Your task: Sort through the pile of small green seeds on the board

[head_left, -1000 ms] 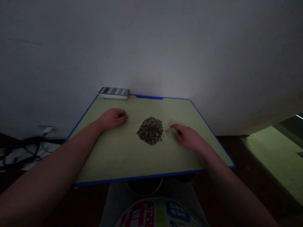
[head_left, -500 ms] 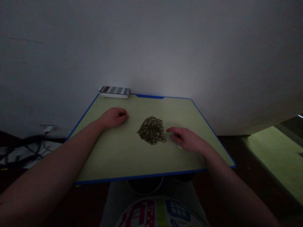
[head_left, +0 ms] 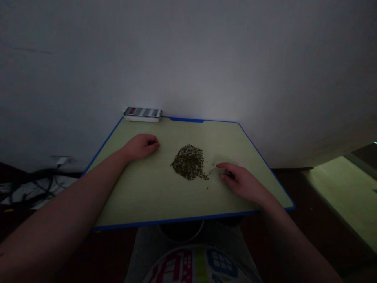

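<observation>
A pile of small dark brown-green grains, seed-like, lies in the middle of a pale board with a blue edge. To its right, my right hand has its thumb and fingers closed round a clear, see-through piece, whose rim faces the pile; its exact kind is hard to make out in the dim light. A few loose grains lie between that piece and the pile. My left hand rests curled on the board, left of the pile and apart from it. Whether anything is inside its fingers is hidden.
At the back left corner, a phone lies on a white box. Behind the board rises a plain wall. Cables and a plug are at the left. A dark round container shows under the front edge.
My right hand has moved right and slightly toward me with the clear piece, away from the pile. A few grains now lie loose at the pile's right side. My left hand stays put.
</observation>
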`<state>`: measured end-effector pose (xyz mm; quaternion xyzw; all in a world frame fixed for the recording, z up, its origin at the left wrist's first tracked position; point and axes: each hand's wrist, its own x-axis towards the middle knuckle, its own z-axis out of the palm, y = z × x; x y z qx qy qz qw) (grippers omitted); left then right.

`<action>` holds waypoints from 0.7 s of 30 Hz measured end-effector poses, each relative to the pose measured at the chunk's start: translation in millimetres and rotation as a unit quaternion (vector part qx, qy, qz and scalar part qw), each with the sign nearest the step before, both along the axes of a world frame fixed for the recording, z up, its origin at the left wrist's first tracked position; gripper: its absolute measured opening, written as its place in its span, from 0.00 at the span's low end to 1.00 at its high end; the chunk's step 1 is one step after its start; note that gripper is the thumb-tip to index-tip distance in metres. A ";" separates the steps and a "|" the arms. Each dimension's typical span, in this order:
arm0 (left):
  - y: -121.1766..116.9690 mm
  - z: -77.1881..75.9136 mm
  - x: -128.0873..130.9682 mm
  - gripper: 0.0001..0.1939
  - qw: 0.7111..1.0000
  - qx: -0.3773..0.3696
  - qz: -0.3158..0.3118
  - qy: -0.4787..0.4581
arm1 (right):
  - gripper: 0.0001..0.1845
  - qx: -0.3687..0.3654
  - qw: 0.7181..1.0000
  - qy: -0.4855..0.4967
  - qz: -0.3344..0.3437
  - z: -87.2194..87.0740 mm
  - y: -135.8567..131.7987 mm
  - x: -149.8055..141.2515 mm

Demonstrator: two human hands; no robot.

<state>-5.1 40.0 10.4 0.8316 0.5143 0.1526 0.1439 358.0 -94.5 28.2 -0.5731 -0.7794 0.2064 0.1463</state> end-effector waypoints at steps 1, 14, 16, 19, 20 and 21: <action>-0.2 0.2 0.1 0.18 1.000 0.000 -0.001 0.000 | 0.20 -0.002 1.000 0.001 -0.005 -0.6 -0.1 2.0; 0.1 1.2 0.7 0.18 1.000 0.003 -0.003 0.000 | 0.22 0.038 0.974 -0.198 -0.108 15.7 38.7 9.5; 0.0 1.3 0.7 0.18 1.000 0.001 -0.002 0.001 | 0.21 0.043 0.970 -0.228 -0.080 15.7 51.5 2.0; -0.9 2.1 1.0 0.18 1.000 -0.002 -0.002 0.000 | 0.20 0.052 0.968 -0.242 -0.031 13.5 66.4 -6.9; -1.2 2.3 1.1 0.18 1.000 -0.002 -0.003 -0.001 | 0.20 0.053 0.969 -0.241 -0.015 12.8 69.2 -8.9; -1.4 2.5 1.2 0.18 1.000 -0.001 -0.005 -0.003 | 0.20 0.055 0.970 -0.237 -0.001 12.4 70.9 -10.5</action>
